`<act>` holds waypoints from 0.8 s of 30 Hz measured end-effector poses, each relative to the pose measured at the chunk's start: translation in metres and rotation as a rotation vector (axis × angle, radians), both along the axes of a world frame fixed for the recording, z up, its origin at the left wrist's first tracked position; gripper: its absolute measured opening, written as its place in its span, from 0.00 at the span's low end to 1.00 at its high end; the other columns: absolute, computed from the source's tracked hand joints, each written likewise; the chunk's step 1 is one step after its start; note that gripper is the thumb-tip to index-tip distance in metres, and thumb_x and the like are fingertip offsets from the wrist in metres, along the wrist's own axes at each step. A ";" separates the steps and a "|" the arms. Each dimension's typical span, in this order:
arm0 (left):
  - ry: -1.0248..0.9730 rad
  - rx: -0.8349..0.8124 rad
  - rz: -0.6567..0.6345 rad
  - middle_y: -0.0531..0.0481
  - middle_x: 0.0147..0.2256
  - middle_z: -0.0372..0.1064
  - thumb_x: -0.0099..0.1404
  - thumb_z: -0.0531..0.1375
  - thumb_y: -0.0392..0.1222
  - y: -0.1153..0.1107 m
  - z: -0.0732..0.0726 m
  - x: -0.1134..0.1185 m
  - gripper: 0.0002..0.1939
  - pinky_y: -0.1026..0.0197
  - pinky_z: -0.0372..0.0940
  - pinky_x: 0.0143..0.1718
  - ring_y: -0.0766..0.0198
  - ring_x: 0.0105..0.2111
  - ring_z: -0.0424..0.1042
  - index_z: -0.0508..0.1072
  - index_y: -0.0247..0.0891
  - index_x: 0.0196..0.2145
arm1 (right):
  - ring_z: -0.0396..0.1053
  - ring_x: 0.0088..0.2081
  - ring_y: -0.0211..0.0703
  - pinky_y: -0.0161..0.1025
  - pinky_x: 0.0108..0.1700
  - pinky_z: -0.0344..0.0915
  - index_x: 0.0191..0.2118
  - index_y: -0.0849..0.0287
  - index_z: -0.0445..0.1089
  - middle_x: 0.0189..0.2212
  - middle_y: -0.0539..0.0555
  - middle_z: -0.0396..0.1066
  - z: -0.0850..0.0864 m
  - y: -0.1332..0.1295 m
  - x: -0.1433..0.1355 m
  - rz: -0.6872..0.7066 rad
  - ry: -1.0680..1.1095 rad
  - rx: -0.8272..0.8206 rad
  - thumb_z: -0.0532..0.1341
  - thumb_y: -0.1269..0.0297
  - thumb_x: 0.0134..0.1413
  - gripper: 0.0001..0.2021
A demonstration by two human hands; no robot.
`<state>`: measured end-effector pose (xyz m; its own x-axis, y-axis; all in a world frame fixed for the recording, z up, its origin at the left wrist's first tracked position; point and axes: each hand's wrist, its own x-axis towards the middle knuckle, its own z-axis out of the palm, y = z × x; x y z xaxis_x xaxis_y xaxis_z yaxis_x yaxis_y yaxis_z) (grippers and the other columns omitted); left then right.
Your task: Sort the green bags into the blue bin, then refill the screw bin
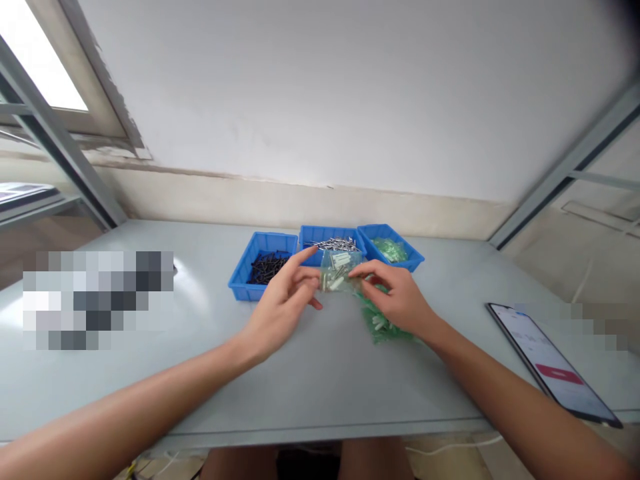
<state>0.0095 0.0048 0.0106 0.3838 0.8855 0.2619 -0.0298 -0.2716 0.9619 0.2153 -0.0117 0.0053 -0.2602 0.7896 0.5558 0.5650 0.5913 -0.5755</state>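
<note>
Clear plastic bag (pixel 339 271), small, crinkled, holding pale short rods; pinched at its left edge by left hand (pixel 281 308), at its right edge by right hand (pixel 400 300). Held above grey table (pixel 310 373), just near of three blue trays (pixel 265 270). Rods lying mostly left-right, slightly tilted. Green bags (pixel 383 327) partly hidden under right hand. Phone (pixel 550 363) at right.

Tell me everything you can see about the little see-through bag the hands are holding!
The small clear plastic bag looks thin and crinkly, with a few pale, stick-like pieces inside. It is held up just above the grey table, in front of the middle blue tray. The left hand pinches its left edge and the right hand pinches its right edge. A heap of similar greenish bags lies below it.
</note>
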 end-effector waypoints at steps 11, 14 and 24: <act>0.147 0.029 -0.097 0.52 0.29 0.66 0.64 0.56 0.40 0.000 0.007 0.001 0.07 0.64 0.67 0.32 0.67 0.28 0.66 0.71 0.34 0.34 | 0.70 0.37 0.39 0.36 0.39 0.66 0.39 0.55 0.66 0.35 0.51 0.74 -0.008 0.004 0.005 0.105 -0.188 0.243 0.51 0.74 0.59 0.09; 0.113 0.022 -0.125 0.53 0.28 0.63 0.65 0.55 0.43 0.002 0.003 0.002 0.09 0.63 0.68 0.32 0.66 0.30 0.66 0.69 0.34 0.32 | 0.71 0.36 0.38 0.35 0.38 0.66 0.39 0.55 0.66 0.35 0.51 0.74 -0.008 0.003 0.003 0.096 -0.180 0.225 0.51 0.74 0.59 0.09; 0.136 -0.100 -0.273 0.51 0.32 0.67 0.62 0.58 0.39 0.003 -0.002 0.003 0.07 0.62 0.67 0.34 0.64 0.32 0.72 0.68 0.34 0.38 | 0.71 0.33 0.40 0.35 0.35 0.67 0.47 0.54 0.57 0.36 0.53 0.74 -0.015 0.005 0.004 0.043 -0.050 0.006 0.55 0.66 0.60 0.10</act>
